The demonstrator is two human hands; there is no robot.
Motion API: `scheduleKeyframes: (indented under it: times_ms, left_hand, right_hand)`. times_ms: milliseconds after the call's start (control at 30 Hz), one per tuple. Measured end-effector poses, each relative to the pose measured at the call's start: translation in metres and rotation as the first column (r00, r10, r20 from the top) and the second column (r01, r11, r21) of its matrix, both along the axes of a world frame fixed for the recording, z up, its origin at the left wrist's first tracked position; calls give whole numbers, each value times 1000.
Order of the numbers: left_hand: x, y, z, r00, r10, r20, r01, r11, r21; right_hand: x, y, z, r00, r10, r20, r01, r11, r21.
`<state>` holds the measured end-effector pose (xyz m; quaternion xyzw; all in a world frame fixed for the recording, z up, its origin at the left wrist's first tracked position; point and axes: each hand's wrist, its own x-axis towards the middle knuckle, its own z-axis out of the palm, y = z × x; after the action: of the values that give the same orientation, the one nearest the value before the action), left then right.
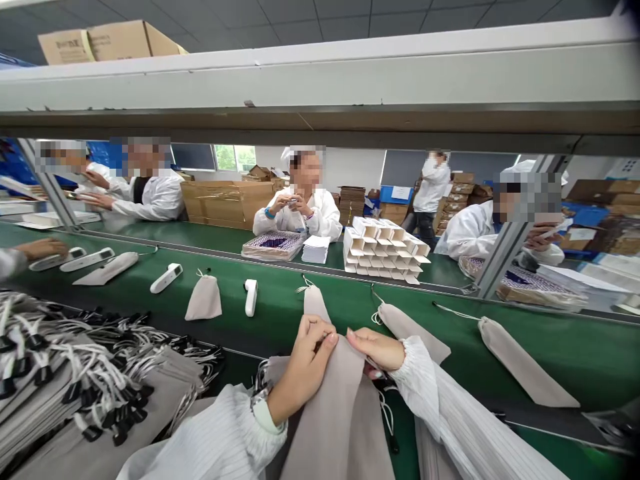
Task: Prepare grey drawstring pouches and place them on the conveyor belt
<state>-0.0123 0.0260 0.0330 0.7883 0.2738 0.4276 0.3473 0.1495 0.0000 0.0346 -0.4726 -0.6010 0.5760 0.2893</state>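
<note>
Between my two hands a grey drawstring pouch [330, 407] hangs by its top edge, over other grey fabric. My left hand [305, 367] pinches that edge with thumb and fingertips. On the other side, my right hand [377, 350] grips the same edge, its fingers partly behind the cloth. White cord with a black toggle [393, 443] dangles below my right hand. Just beyond my hands lies another grey pouch [316, 303] on the green belt [280, 287]. Two more filled-looking pouches, a nearer one [413, 328] and a farther one [525, 363], lie to the right.
A heap of grey pouches [115, 400] with white cords and black toggles covers the left front. White handheld devices [251, 297] and a short pouch [203, 298] rest on the belt. White boxes [383, 250] are stacked opposite, near several co-workers. A shelf [320, 83] spans overhead.
</note>
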Motion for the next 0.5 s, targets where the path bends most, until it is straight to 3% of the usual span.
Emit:
scheduleKeyframes:
  times_ms: [67, 100, 133, 167, 200, 233, 267, 300, 333, 367, 400, 433, 500]
  left_hand:
    - [-6, 3, 11, 995, 10, -99, -10, 1000, 0]
    - [-10, 3, 19, 984, 9, -176, -14, 1000, -25]
    - [-15, 1, 27, 963, -13, -269, -7, 997, -72]
    - [-21, -4, 36, 927, -75, -368, 26, 991, -135]
    - [-26, -11, 45, 881, -159, -446, 72, 976, -207]
    - [-32, -19, 55, 826, -267, -496, 143, 951, -274]
    - [-37, -29, 63, 782, -368, -503, 235, 922, -308]
    - [-41, -39, 70, 798, -377, -470, 252, 917, -308]
    - [-44, -48, 76, 813, -397, -425, 267, 904, -334]
    - [-45, -55, 79, 836, -423, -349, 285, 879, -383]
    - [-46, -59, 80, 870, -423, -254, 289, 854, -433]
    - [-46, -61, 79, 903, -402, -151, 291, 831, -475]
    - [-44, -58, 75, 959, -279, 38, 262, 834, -486]
  right_hand:
    - [0, -1, 3, 984, -130, 124, 111, 983, 146]
    - [3, -2, 4, 944, -283, 173, 219, 923, 316]
    - [7, -2, 5, 868, -458, 192, 308, 800, 514]
    - [14, -1, 4, 769, -615, 174, 347, 631, 693]
    - [22, -1, 3, 673, -727, 137, 337, 466, 818]
    - [31, -1, 3, 595, -796, 107, 305, 348, 887]
    - [40, 0, 2, 541, -836, 91, 285, 284, 915]
    - [47, 0, 3, 511, -856, 80, 295, 262, 919]
    - [52, -1, 4, 508, -859, 62, 339, 265, 903]
    - [53, -2, 7, 547, -836, 47, 397, 308, 864]
    - [49, -4, 11, 637, -770, 37, 443, 405, 799]
    - [41, -6, 15, 759, -651, 19, 450, 546, 707]
    - [14, -14, 22, 961, -264, -78, 267, 824, 501]
